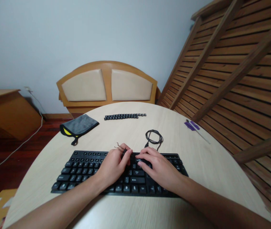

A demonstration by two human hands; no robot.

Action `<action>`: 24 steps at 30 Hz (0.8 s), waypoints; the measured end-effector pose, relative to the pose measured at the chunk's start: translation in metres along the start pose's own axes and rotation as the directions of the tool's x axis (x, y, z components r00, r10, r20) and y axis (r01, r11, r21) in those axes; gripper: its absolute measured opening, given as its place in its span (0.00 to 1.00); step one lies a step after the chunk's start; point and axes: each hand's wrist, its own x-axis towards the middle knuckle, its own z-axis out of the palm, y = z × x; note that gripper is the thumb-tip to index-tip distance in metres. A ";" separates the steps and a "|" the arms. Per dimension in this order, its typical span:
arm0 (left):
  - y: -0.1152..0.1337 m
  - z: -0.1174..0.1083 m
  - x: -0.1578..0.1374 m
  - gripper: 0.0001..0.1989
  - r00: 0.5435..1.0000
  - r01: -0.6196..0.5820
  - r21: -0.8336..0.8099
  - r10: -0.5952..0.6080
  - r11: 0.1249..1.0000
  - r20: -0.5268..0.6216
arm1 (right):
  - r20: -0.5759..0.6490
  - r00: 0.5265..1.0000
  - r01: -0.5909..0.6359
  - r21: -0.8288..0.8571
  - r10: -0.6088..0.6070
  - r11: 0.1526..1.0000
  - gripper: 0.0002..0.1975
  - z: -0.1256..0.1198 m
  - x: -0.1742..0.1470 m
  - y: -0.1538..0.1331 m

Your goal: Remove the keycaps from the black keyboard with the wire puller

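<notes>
A black keyboard [135, 181] lies across the near part of the table. Its upper rows show bare key sockets [91, 154], while the lower rows carry keycaps. My left hand [113, 163] is closed over the upper middle of the keyboard, gripping a small dark-handled tool with two thin bent wires [119, 146], which looks like a wire keycap puller. Beside it, my right hand [158, 165] rests over the upper right keys. Its thumb and index finger pinch around a wide keycap [139, 160] near the top; the fingers partly cover it.
Loose black keycaps [121, 116] stand in rows at the table's far side. A coiled cable [154, 136] lies behind the keyboard. A grey cloth with yellow lining [81, 125] is at left. A purple-handled brush-like item [191, 125] lies near the right edge of the round table [211, 165].
</notes>
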 end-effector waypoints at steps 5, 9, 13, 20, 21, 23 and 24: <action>-0.002 0.001 0.000 0.15 1.000 -0.027 -0.068 0.028 0.997 0.010 | -0.024 0.999 -0.029 -0.006 0.029 1.000 0.09 0.002 0.002 0.000; -0.002 0.001 0.002 0.17 0.999 -0.027 -0.103 0.025 0.994 -0.021 | -0.024 0.999 -0.047 -0.037 0.046 0.998 0.05 0.002 0.005 -0.003; -0.005 0.002 0.003 0.16 0.997 0.006 -0.227 -0.023 0.974 -0.072 | -0.068 0.996 -0.052 -0.013 0.051 0.999 0.04 0.003 0.006 -0.001; -0.009 0.004 0.005 0.15 0.987 0.015 -0.323 -0.066 0.946 -0.148 | -0.096 0.992 -0.085 0.021 0.086 0.996 0.05 0.002 0.005 0.000; -0.009 0.003 0.006 0.15 0.985 0.011 -0.318 -0.066 0.948 -0.162 | -0.101 0.990 -0.092 0.025 0.094 0.995 0.05 0.000 0.006 0.000; -0.009 0.003 0.008 0.14 0.984 0.017 -0.283 -0.066 0.959 -0.163 | -0.123 0.987 -0.107 0.015 0.108 0.994 0.06 -0.007 0.011 0.003; -0.009 0.003 0.008 0.14 0.986 0.028 -0.260 -0.069 0.965 -0.152 | -0.140 0.984 -0.112 -0.001 0.111 0.994 0.06 -0.011 0.015 0.006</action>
